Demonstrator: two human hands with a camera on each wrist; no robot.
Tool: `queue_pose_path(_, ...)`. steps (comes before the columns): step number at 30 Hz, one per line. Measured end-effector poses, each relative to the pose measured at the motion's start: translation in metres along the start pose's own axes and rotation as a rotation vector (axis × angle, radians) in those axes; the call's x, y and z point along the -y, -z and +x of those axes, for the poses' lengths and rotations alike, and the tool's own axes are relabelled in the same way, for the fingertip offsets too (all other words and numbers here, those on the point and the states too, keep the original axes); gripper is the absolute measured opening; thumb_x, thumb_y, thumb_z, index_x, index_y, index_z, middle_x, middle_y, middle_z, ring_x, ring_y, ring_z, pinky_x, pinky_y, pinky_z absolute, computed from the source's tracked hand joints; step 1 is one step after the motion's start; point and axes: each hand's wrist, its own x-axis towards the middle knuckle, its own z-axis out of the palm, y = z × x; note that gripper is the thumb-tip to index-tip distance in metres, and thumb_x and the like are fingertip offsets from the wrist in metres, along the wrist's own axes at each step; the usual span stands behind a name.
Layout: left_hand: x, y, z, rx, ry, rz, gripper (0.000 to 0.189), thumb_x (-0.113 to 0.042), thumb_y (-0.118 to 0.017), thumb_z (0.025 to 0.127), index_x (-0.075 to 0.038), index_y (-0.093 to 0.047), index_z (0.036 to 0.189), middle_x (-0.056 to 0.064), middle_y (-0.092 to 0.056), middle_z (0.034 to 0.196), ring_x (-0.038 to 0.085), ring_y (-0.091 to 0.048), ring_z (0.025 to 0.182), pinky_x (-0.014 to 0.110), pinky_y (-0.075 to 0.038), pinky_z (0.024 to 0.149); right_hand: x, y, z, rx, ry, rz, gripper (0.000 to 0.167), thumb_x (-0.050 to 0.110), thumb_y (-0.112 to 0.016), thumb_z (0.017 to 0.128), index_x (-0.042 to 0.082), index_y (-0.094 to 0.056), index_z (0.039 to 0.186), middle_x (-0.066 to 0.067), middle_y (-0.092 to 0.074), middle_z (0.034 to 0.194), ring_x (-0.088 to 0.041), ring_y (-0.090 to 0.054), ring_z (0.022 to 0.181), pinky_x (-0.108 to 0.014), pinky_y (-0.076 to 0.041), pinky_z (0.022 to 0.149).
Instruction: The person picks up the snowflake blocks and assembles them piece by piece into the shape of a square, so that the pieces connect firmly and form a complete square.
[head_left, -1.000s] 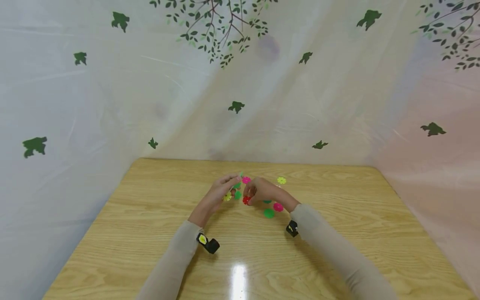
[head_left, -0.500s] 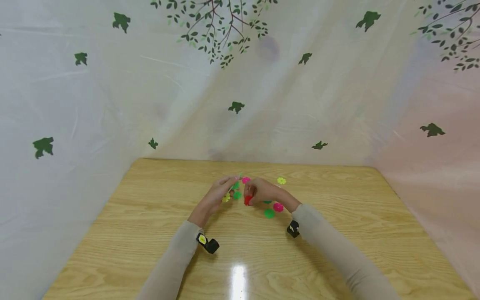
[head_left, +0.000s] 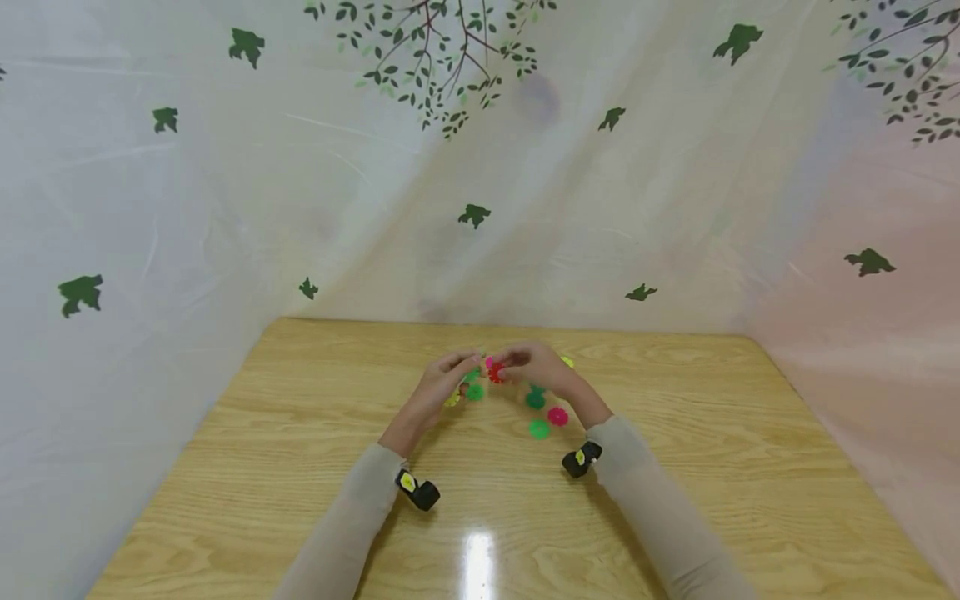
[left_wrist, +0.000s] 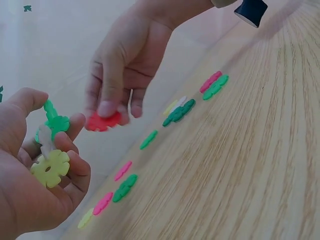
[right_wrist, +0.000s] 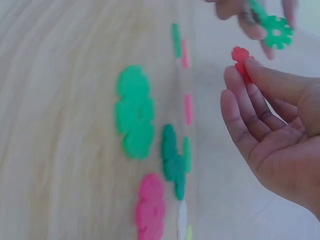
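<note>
My left hand (head_left: 438, 385) holds a small joined cluster of plastic snowflake discs. In the left wrist view a yellow disc (left_wrist: 51, 169), a white disc (left_wrist: 44, 138) and green discs (left_wrist: 58, 125) show in it, slotted together at angles. My right hand (head_left: 542, 368) pinches a red snowflake disc (left_wrist: 104, 121) by its edge between thumb and fingers, raised above the table. In the right wrist view the red disc is close beside the green end of the cluster, with a small gap between them.
Loose discs lie on the wooden table (head_left: 300, 500): a pink disc (head_left: 557, 416), a light green disc (head_left: 539, 429), dark green discs (head_left: 536, 398) and a yellow one (head_left: 567, 362) behind my right hand. A patterned curtain (head_left: 375, 250) hangs behind the table's far edge.
My right hand has lifted the red disc from the table and brought it up and away from me, near the cluster. My left hand has stayed nearly still.
</note>
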Motion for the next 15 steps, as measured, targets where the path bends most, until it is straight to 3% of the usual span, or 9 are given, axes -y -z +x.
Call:
queue_pose_path(7,0.001,-0.001,0.001,0.015,-0.036,-0.008,0.042,-0.038,-0.060,0.103,-0.013,-0.063,0.137,-0.005,-0.071,0.100,0.013,-0.052,0.080,0.023,-0.044,0.065,0.010,0.005,-0.002,-0.107,0.031,0.146,0.027,0.010,-0.068,0.098,-0.003,-0.068,0.123,-0.020,-0.072,0.108,-0.015,-0.070,0.088,-0.062,-0.054,0.093)
queue_pose_path(15,0.000,-0.003,0.000,0.026,-0.076,0.000,0.039,-0.027,-0.062,0.103,-0.010,-0.062,0.138,-0.005,-0.071,0.096,0.009,-0.049,0.071,0.023,-0.041,0.061,0.017,0.004,-0.003,-0.171,0.079,0.213,0.025,0.007,-0.069,0.097,-0.004,-0.069,0.120,-0.018,-0.074,0.108,-0.010,-0.070,0.087,-0.061,-0.054,0.093)
